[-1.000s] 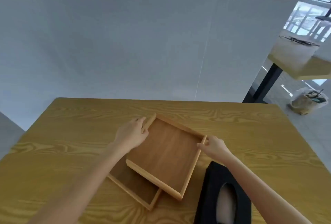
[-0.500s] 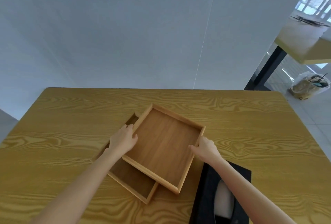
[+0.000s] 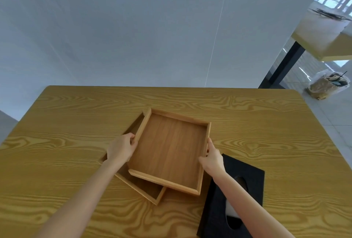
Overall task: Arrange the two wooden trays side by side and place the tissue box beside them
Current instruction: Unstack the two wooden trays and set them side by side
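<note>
Two shallow wooden trays lie in the middle of the wooden table (image 3: pixel 266 133). The upper tray (image 3: pixel 169 150) sits askew above the lower tray (image 3: pixel 146 190), hiding most of it. My left hand (image 3: pixel 122 147) grips the upper tray's left rim, and my right hand (image 3: pixel 212 158) grips its right rim. A black tissue box (image 3: pixel 247 177) with a white tissue in its slot lies at the near right, touching the upper tray's right corner and partly covered by my right forearm.
A grey wall stands right behind the table's far edge. Off to the right is another table (image 3: pixel 323 34) on a dark leg, with a bagged bin (image 3: pixel 327 85) on the floor below it.
The upper tray has turned clockwise and shifted right over the lower one. My hands slid nearer along its side rims. The camera view has tilted down a little.
</note>
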A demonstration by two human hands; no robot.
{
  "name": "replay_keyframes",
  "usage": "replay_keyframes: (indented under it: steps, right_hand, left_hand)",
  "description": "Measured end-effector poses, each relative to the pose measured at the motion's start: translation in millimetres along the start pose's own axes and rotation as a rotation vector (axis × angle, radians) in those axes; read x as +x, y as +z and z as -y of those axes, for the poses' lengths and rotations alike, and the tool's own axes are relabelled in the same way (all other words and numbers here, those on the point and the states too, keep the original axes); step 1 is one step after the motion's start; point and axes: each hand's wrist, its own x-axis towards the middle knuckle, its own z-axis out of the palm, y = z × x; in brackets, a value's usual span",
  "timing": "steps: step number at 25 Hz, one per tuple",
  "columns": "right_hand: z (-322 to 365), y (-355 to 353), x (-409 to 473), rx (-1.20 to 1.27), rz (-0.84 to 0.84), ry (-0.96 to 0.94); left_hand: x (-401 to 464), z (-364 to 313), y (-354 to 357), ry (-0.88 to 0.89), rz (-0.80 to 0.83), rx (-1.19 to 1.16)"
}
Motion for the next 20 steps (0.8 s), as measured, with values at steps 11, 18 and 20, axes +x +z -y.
replay_keyframes:
  steps: [11,18,20]
  right_hand:
    - [22,-30,30,0.066,-0.167,-0.165]
    - [48,-72,81,0.191,-0.274,-0.184]
    - [53,-82,97,0.200,-0.296,-0.189]
  left_hand:
    - [12,-20,-12,-0.056,-0.033,-0.195]
    - [61,-73,-19,-0.041,-0.079,-0.290]
    - [75,-86,-16,-0.046,-0.072,-0.313]
